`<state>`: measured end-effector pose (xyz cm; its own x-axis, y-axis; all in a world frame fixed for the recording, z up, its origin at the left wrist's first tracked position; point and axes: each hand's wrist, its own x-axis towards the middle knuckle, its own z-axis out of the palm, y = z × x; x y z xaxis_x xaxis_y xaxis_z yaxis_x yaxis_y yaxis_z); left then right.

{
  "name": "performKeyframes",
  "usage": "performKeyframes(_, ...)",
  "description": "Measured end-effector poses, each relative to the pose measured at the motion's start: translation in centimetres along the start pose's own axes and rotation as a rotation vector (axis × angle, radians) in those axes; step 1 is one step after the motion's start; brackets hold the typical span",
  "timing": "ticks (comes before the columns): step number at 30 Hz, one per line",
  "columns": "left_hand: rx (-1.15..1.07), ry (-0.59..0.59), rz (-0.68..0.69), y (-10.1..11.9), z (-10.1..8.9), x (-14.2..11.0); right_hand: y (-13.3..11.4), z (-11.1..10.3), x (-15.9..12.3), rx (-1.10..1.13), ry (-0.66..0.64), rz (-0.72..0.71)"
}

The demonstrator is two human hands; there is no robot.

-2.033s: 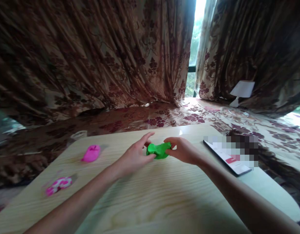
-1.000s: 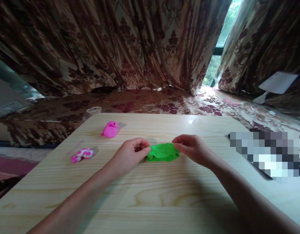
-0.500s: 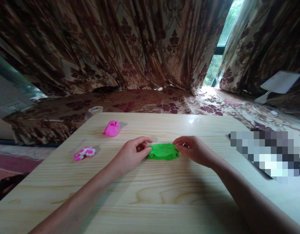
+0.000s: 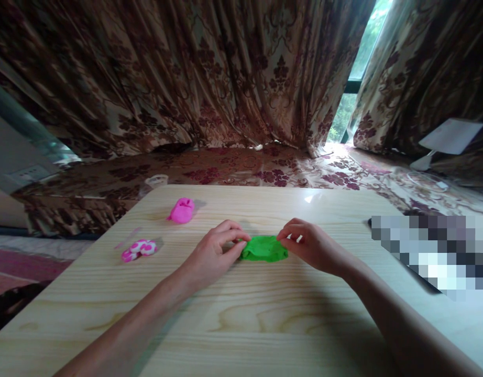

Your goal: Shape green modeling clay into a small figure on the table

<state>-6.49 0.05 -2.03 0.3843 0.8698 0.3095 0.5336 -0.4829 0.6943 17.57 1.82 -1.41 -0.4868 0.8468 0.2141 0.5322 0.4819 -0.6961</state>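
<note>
A flattened green piece of modelling clay (image 4: pixel 265 248) with raised, uneven edges lies on the wooden table (image 4: pixel 265 314). My left hand (image 4: pixel 218 248) pinches its left end between thumb and fingers. At the opposite end, my right hand (image 4: pixel 310 246) has thumb and forefinger closed on the upper right corner. A bright pink clay piece (image 4: pixel 182 211) with a hollow at its top sits toward the back left. Nearer and further left is a white clay piece with pink spots (image 4: pixel 139 250), made of joined rounded lumps.
A thin pale pink strip (image 4: pixel 128 237) lies beside the spotted piece. On the right of the table rests a dark flat object (image 4: pixel 422 280), mostly blurred out. Behind stand a white lamp (image 4: pixel 449 136) and patterned curtains (image 4: pixel 233 68).
Both hands' fingertips have moved slightly inward over the green clay, and its edges look more folded in. The whole view has shifted a little.
</note>
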Motion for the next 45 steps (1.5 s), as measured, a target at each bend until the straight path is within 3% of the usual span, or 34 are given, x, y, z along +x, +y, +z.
performKeyframes(14,-0.044,-0.030,-0.040,0.5,-0.2,-0.4,-0.1,-0.7,-0.2,0.034,-0.086,0.073)
performKeyframes(35,0.114,-0.160,0.008,-0.5,-1.2,-0.6,0.3,-0.8,-0.2,-0.001,-0.117,0.092)
performKeyframes(45,0.149,-0.127,-0.011,0.6,-1.6,-1.5,-0.3,-1.8,-1.0,0.048,-0.106,0.117)
